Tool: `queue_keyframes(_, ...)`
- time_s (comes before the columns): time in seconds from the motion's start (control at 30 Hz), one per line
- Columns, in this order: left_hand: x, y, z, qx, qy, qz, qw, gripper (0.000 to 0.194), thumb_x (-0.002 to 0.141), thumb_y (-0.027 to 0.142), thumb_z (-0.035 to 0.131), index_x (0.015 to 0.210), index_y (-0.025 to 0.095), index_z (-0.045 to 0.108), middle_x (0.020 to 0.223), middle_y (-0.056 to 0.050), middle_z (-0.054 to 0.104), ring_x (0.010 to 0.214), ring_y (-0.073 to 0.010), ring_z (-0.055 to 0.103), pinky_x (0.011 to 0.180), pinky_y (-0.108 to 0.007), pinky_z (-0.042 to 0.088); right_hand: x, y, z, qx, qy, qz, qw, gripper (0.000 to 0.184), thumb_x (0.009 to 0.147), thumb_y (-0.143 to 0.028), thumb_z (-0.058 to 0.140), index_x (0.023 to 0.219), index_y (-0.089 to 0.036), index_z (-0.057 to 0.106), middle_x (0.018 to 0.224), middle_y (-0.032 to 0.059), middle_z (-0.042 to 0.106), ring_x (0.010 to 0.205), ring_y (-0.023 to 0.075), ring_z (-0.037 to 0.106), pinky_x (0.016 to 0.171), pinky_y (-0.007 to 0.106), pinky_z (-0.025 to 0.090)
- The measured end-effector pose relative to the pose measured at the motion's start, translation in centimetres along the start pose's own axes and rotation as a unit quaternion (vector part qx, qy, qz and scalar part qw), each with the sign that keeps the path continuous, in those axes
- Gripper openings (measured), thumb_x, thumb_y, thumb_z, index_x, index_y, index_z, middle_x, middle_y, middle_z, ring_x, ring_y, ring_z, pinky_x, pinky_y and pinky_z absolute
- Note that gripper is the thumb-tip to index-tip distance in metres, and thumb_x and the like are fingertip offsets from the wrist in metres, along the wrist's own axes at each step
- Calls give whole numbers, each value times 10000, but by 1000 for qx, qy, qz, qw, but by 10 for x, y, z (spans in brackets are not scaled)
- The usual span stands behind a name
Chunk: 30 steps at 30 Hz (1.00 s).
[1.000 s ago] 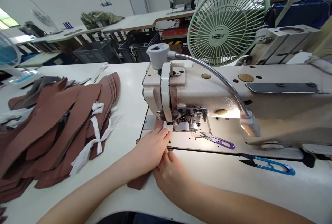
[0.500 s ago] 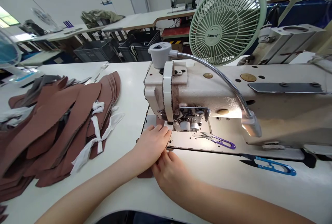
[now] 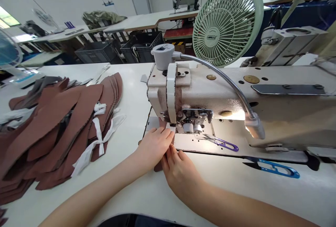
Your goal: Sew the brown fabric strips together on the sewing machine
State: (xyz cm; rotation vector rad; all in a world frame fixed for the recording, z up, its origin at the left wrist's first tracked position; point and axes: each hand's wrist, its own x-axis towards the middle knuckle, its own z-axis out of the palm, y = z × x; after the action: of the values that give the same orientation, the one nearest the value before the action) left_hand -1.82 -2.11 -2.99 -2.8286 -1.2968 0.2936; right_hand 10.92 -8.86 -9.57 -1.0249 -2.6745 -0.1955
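A brown leather-like piece (image 3: 158, 166) lies under the needle area of a sewing machine (image 3: 164, 92), mostly hidden by my hands. My left hand (image 3: 155, 145) presses on it just in front of the presser foot, its fingers bent and close together. Directly below and to the right, my right hand (image 3: 181, 172) has its closed fingers on the near edge of the same piece, touching the left fingertips. The piece also shows behind the left fingers, beside the needle. My fingertips' exact grip is partly hidden.
Purple thread snips (image 3: 225, 144) lie on the machine bed, and blue snips (image 3: 278, 168) on the table to the right. Brown cut pieces (image 3: 65, 122), some tied with white strips (image 3: 99, 139), are piled at left. A green fan (image 3: 225, 23) stands behind the lamp (image 3: 253, 125).
The brown piece has moved away from me, deeper under the machine, so less shows below my hands. My right hand has shifted slightly up and right. A pale scrap now shows behind the machine head.
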Motion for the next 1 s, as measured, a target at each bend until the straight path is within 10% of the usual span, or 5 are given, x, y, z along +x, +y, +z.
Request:
queue_keyframes(0.3,-2,-22,6,-59,38,63,996,156,811,49,483,751,162,573,806,-28,570,747,-161,499,649,-268,385,-3,-1,2,-59,80,-48,994,368,836,-26,389,1097,47,638,1090,261,661,1002,318,641,704,405,518)
queue_keyframes(0.6,4,-27,20,-80,154,105,979,132,833,69,473,779,154,559,832,-45,582,753,-160,516,668,-261,417,-1,3,10,6,2,-17,1000,389,877,-75,417,1208,49,580,1249,285,564,1172,339,536,801,442,499)
queue_keyframes(1.0,20,-46,32,-177,153,143,962,190,830,69,461,785,183,606,763,5,613,733,-126,546,767,-234,428,8,10,9,2,-27,1,1000,446,880,-91,384,1280,53,520,1272,278,542,1199,346,522,813,436,491)
